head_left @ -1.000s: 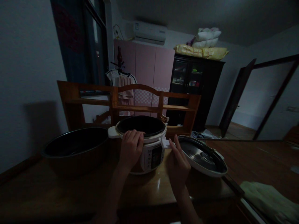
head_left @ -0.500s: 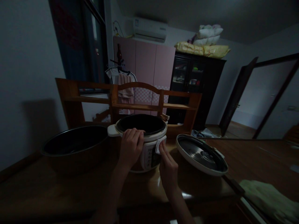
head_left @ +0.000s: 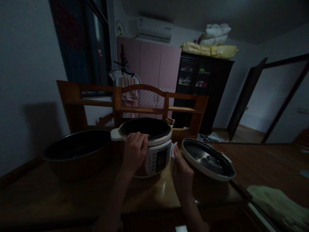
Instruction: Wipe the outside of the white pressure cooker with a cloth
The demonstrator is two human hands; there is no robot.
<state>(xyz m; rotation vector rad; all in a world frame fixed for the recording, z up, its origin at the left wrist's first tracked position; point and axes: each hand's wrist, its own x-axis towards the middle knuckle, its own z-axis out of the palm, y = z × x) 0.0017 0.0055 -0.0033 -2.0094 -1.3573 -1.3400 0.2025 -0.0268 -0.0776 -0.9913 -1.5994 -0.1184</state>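
A white electric pressure cooker (head_left: 152, 161) stands lidless on the wooden table, its dark inside showing. My left hand (head_left: 135, 149) is closed over the near rim, fingers curled on the edge. In my right hand (head_left: 182, 174) a white cloth (head_left: 173, 150) is pressed under the fingers against the cooker's right side, just past the control panel (head_left: 161, 159). The cooker's round lid (head_left: 208, 159) lies with its metal underside up, to the right of that hand. To the left sits a large dark pot (head_left: 77, 158), open at the top.
A wooden shelf rack (head_left: 142, 110) rises along the back of the table (head_left: 147, 196). Pale green fabric (head_left: 277, 206) lies beyond the right edge. A wall (head_left: 26, 106) borders the left side.
My right hand has slid the cloth rightward from the control panel to the cooker's right side, uncovering the panel. My left hand has stayed on the rim.
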